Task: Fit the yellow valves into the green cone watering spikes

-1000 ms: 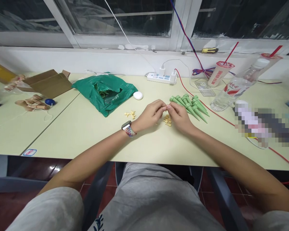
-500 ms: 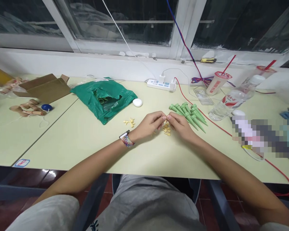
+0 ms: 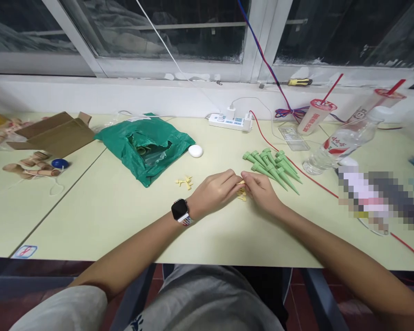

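Observation:
My left hand (image 3: 216, 191) and my right hand (image 3: 260, 189) meet fingertip to fingertip over a small heap of tan plastic pieces (image 3: 242, 194) on the pale yellow table (image 3: 124, 216). Both pinch one small tan piece (image 3: 240, 183) between them. A smartwatch sits on my left wrist. Just right of my right hand lies a pile of several green plastic cones (image 3: 274, 164). A second little cluster of tan pieces (image 3: 184, 182) lies left of my left hand.
A green plastic bag (image 3: 146, 142) lies open at the back left, with a white oval object (image 3: 195, 151) beside it. Behind are a power strip (image 3: 231, 122), a red cable (image 3: 290, 161), a water bottle (image 3: 343, 140), two straw cups (image 3: 315, 115) and a cardboard box (image 3: 53, 131).
My hands have lowered closer to the heap of tan pieces, still pinched together. The camera has shifted slightly, so the whole table appears a little lower.

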{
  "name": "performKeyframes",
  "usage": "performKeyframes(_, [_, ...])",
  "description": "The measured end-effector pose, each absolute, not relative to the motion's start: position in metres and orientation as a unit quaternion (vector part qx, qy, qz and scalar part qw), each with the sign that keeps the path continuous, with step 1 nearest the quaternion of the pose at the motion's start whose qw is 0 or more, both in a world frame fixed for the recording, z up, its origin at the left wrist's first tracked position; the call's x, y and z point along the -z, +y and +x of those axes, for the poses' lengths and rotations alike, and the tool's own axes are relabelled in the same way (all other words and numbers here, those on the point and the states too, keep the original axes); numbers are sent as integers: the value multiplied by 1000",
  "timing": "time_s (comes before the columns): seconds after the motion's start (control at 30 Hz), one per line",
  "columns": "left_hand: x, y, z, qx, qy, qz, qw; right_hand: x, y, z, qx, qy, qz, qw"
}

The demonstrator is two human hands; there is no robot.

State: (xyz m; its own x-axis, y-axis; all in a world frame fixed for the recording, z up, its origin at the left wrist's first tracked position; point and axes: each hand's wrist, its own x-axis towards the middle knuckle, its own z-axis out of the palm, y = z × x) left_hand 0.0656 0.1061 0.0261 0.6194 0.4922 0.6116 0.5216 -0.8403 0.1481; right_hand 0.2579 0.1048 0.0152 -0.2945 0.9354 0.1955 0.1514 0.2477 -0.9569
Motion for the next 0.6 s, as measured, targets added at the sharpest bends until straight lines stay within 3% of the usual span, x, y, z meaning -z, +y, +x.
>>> performKeyframes(0.27, [-20,106,64,340,-288,-895,20,-12,109,254,-466,-646,-427,428])
performKeyframes(0.6, [-21,103,66,377,-310,-865,-115,-8,99,241,-443,-615,-430,491])
